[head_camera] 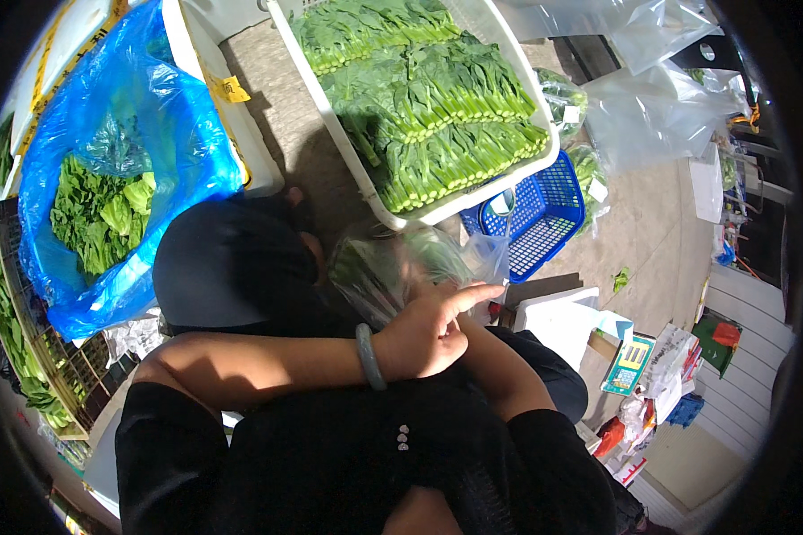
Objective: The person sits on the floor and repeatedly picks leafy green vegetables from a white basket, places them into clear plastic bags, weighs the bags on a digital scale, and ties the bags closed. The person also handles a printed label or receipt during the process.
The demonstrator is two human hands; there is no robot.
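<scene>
A clear plastic bag (401,261) with leafy greens inside lies before me, below a white crate's lower corner. My left hand (421,331), a grey-green bangle at its wrist, crosses over my right forearm. Its index finger stretches towards the bag's right edge; the other fingers are bent, with nothing seen between them. My right hand (423,284) is at the bag, blurred and mostly hidden behind the left one, so its grip is unclear. Leafy green stems (435,127) lie in rows in the white plastic crate (338,130).
A blue plastic basket (542,214) stands right of the crate, near bagged greens (583,177). Left, a blue plastic bag (197,157) of leafy greens (100,214) lines a foam box (257,147). Clear plastic sheets (662,120) lie upper right; a white container (555,321) stands at right.
</scene>
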